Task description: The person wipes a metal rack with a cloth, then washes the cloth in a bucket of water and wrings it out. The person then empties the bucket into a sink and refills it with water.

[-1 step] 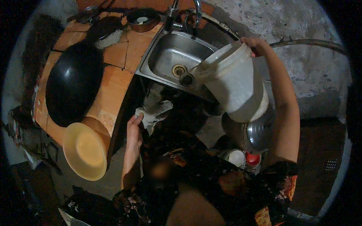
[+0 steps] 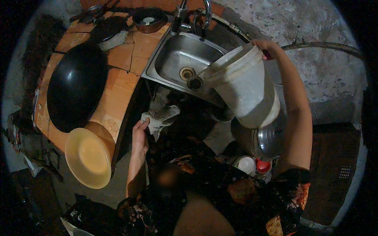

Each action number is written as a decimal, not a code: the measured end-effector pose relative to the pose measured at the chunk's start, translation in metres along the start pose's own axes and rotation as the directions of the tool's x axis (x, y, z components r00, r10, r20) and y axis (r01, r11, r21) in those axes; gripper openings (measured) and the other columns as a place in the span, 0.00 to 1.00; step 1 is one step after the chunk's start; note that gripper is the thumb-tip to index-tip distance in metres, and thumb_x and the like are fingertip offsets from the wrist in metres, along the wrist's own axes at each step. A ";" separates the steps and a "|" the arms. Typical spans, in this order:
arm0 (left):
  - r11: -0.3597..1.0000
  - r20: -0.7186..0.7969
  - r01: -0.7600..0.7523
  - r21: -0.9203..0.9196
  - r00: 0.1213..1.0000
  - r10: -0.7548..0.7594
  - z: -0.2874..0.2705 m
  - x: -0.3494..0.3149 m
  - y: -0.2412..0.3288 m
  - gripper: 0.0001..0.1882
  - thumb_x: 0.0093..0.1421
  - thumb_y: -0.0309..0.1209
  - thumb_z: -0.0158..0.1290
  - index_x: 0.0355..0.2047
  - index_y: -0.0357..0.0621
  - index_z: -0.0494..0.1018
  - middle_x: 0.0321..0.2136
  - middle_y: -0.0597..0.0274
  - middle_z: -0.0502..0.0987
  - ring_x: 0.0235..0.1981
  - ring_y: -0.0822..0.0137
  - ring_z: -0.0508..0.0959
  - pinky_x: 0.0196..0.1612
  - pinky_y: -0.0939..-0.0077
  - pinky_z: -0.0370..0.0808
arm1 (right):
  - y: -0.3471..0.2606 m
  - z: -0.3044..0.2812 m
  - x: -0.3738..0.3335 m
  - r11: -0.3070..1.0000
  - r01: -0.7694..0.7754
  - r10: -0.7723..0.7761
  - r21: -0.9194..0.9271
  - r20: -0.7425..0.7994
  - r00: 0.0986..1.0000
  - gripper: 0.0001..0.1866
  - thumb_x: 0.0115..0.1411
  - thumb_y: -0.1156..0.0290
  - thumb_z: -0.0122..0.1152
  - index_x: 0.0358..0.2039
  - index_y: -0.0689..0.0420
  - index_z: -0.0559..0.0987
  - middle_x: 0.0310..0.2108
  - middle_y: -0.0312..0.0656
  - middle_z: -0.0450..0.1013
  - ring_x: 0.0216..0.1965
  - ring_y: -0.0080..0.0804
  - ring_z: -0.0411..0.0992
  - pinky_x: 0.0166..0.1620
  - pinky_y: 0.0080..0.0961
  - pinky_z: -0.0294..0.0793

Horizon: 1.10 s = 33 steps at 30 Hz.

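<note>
My right hand (image 2: 264,49) is closed on the far rim of a large white plastic bucket (image 2: 250,92). The bucket is tilted, its mouth towards the steel sink (image 2: 165,45) and its base towards me at the right. In my left hand (image 2: 141,131) is a crumpled pale cloth (image 2: 159,119), pinched between thumb and fingers, low in front of the sink. Between the bucket's mouth and the sink drain (image 2: 186,73) shows a small dark round object (image 2: 195,82); its kind is unclear. Most of the bucket's inside is hidden.
A large black wok (image 2: 77,86) and a tilted yellow basin (image 2: 88,158) occupy the tiled counter (image 2: 122,88) at left. A small pan (image 2: 149,20) stands behind. The faucet (image 2: 206,13) rises over the sink. Below the bucket are a metal pot (image 2: 271,137) and a red container (image 2: 262,165).
</note>
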<state>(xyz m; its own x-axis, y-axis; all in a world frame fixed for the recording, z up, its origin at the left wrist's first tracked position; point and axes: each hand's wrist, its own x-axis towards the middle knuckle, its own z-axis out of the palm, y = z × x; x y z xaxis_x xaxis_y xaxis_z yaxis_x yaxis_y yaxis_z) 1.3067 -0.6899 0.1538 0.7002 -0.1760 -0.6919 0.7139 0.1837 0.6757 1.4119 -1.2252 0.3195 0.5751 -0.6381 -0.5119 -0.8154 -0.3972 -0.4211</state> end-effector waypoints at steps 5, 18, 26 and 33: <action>0.999 0.078 0.032 -0.037 0.997 -0.029 -0.009 0.009 0.008 0.20 0.55 0.35 0.53 0.46 0.38 0.67 0.44 0.59 0.71 0.46 0.67 0.67 0.50 0.70 0.61 | -0.034 0.031 -0.020 0.984 0.174 -0.169 0.042 -0.095 0.981 0.23 0.53 0.45 0.50 0.11 0.47 0.61 0.08 0.28 0.55 0.06 0.20 0.47 0.10 0.20 0.49; 0.999 0.048 0.051 -0.004 0.998 -0.050 -0.024 0.012 0.017 0.18 0.56 0.34 0.52 0.43 0.37 0.68 0.42 0.59 0.71 0.44 0.67 0.67 0.50 0.74 0.61 | -0.060 0.037 0.092 0.878 0.087 -0.145 -0.470 -0.088 0.986 0.25 0.53 0.44 0.46 0.23 0.57 0.73 0.23 0.43 0.70 0.21 0.36 0.69 0.28 0.35 0.67; 0.999 -0.122 0.035 -0.037 0.992 -0.039 -0.025 -0.004 0.033 0.18 0.56 0.34 0.52 0.44 0.37 0.68 0.41 0.62 0.72 0.45 0.68 0.66 0.52 0.75 0.58 | -0.127 0.102 0.088 0.744 0.068 -0.258 -0.665 -0.191 0.947 0.31 0.51 0.39 0.48 0.23 0.60 0.76 0.21 0.45 0.71 0.21 0.38 0.69 0.26 0.34 0.68; 0.997 -0.203 0.032 -0.070 0.978 -0.046 -0.027 -0.004 0.031 0.13 0.57 0.32 0.52 0.41 0.40 0.71 0.37 0.65 0.74 0.39 0.72 0.70 0.45 0.78 0.64 | -0.120 0.122 0.115 0.742 0.067 -0.280 -0.667 -0.217 0.935 0.31 0.49 0.39 0.49 0.28 0.57 0.79 0.24 0.44 0.73 0.27 0.35 0.72 0.32 0.31 0.69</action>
<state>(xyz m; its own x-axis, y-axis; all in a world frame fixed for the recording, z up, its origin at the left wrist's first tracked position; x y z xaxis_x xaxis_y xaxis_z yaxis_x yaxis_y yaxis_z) 1.3254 -0.6575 0.1708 0.6505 0.0160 -0.7593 0.7337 0.2449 0.6338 1.5840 -1.1705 0.2201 0.7518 -0.6289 -0.1982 -0.6101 -0.7775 0.1527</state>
